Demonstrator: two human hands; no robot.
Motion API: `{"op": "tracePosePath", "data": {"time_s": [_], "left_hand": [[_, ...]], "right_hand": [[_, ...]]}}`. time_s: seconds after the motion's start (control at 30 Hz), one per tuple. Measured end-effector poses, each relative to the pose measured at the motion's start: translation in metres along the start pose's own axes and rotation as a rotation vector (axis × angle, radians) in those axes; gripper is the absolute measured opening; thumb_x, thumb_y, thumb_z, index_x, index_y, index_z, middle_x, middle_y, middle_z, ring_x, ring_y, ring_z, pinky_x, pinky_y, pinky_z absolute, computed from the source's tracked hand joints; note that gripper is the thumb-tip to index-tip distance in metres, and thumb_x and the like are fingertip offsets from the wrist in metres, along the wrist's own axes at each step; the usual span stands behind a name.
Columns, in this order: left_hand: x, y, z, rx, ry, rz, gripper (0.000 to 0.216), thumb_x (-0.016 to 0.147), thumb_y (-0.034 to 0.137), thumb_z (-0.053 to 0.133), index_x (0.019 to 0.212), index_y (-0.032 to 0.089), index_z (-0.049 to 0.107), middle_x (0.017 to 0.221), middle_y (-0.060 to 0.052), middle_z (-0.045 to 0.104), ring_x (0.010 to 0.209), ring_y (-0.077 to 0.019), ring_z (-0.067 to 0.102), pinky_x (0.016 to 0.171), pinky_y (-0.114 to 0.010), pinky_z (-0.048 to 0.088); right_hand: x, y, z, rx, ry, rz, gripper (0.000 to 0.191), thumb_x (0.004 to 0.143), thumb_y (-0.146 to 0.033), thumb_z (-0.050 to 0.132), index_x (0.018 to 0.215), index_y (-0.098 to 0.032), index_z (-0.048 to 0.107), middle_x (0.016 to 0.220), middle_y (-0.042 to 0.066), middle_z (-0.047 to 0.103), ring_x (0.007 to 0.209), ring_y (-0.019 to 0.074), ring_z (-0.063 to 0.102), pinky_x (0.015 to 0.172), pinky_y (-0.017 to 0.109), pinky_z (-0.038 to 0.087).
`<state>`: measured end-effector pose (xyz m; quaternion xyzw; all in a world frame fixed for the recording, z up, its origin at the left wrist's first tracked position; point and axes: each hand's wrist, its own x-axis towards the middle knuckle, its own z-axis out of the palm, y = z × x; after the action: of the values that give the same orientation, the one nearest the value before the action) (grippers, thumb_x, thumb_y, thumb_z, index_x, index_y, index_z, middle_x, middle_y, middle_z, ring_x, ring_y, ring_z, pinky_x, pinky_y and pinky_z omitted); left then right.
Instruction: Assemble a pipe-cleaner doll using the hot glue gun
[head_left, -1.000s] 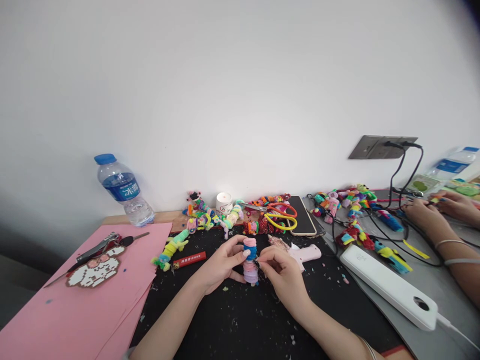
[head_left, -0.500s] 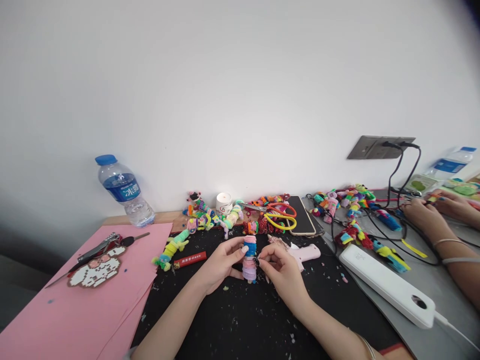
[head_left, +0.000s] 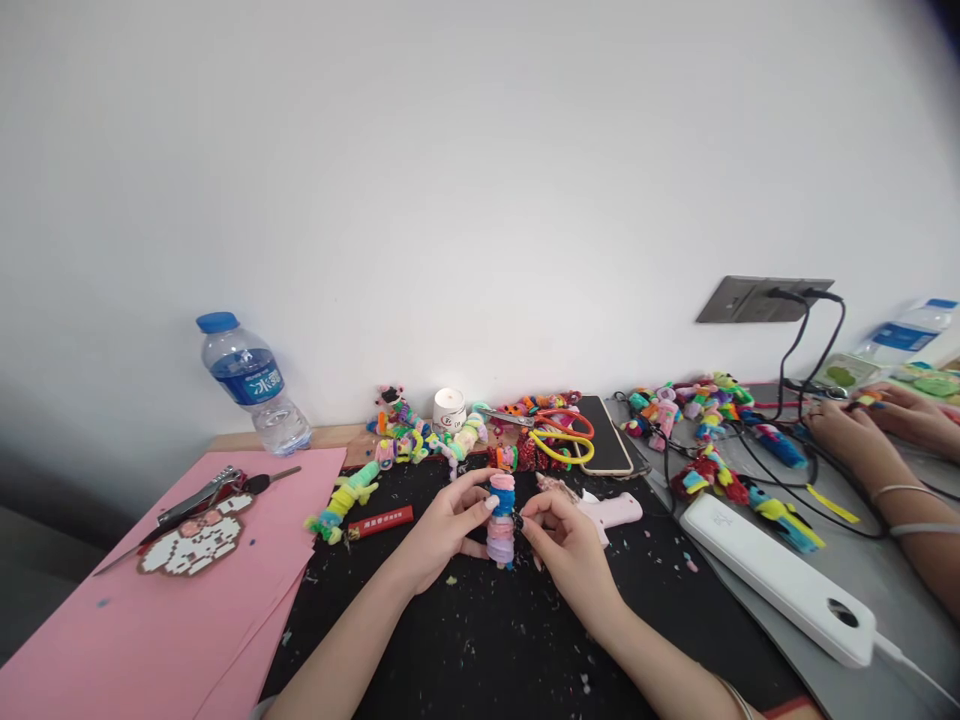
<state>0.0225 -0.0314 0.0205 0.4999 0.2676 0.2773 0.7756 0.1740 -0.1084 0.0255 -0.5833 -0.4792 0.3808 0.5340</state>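
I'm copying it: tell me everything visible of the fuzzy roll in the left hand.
The fuzzy roll is a stubby, upright column of soft-looking bands: pink on top, then blue, pink and lilac. The left hand grips it over the black mat; the right hand pinches a small dark piece at its side. Whether it touches the mat is unclear.

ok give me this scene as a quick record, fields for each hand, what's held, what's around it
left grip: thumb and fingers on the striped roll
right grip: pinching a small dark piece at the roll's side; too small to identify
roll: fuzzy, pink, blue and purple bands, upright
surface: black mat with scraps
behind: paper cup, scissors, phone
left side: bottle, pink paper
far right: another person's hands
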Motion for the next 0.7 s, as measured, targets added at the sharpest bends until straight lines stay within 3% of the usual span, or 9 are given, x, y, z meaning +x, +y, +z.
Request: {"op": "tracePosePath", "data": {"time_s": [0.4, 0.7], "left_hand": [[-0.0001, 0.0013, 0.0019, -0.033, 0.011, -0.013, 0.048, 0.077, 0.035, 0.062, 0.123, 0.029, 0.049, 0.094, -0.004, 0.055, 0.078, -0.0173, 0.056, 0.061, -0.039, 0.055], [-0.0040, 0.0072, 0.0032, -0.031, -0.051, -0.031, 0.056, 0.072, 0.024, 0.069, 0.125, 0.027, 0.050, 0.098, -0.005, 0.057, 0.084, -0.0190, 0.058, 0.065, -0.035, 0.055]], "right_hand": [[0.0000, -0.0008, -0.0014, -0.066, -0.009, -0.049, 0.005, 0.077, -0.021, 0.056, 0.074, -0.019, 0.053, 0.061, -0.003, 0.048, 0.051, 0.0109, 0.044, 0.044, 0.022, 0.034], [0.0001, 0.0004, -0.0018, -0.082, -0.006, -0.060, 0.006, 0.078, -0.022, 0.056, 0.074, -0.019, 0.053, 0.061, -0.003, 0.047, 0.051, 0.0111, 0.043, 0.044, 0.022, 0.033]]}}
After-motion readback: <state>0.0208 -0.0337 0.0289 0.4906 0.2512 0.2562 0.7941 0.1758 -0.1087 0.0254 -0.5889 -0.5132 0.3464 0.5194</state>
